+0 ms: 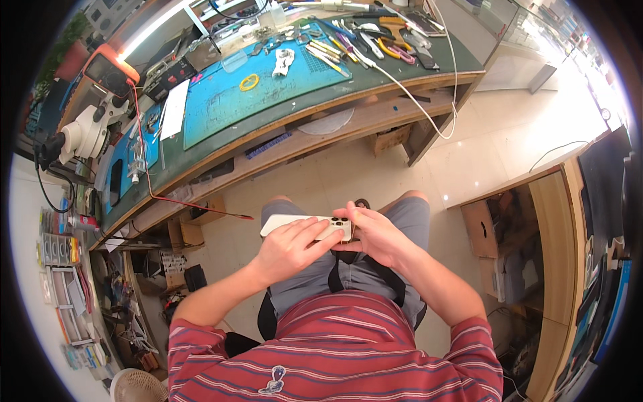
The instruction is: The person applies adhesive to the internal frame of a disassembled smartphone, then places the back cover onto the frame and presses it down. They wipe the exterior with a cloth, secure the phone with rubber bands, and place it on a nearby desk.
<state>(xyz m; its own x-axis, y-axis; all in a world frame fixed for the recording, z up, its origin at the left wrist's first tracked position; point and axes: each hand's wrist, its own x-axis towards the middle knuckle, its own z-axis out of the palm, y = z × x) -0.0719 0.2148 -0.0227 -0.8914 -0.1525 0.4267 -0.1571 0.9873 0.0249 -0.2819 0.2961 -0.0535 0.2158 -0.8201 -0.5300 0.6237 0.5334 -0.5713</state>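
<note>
A white smartphone lies above my lap, its back with several camera lenses turned up. My left hand rests over the phone's back, fingers reaching along it toward the lenses, with the thumb at the near edge. Around the lens end, my right hand grips the phone, its thumb and fingers on either side of the corner. The phone's underside, and whatever the fingers touch beneath it, is hidden.
Ahead stands a workbench with a blue mat, tweezers, pliers and a yellow tape ring. A microscope and an orange multimeter are at left. A white cable hangs off the bench; a wooden cabinet stands right.
</note>
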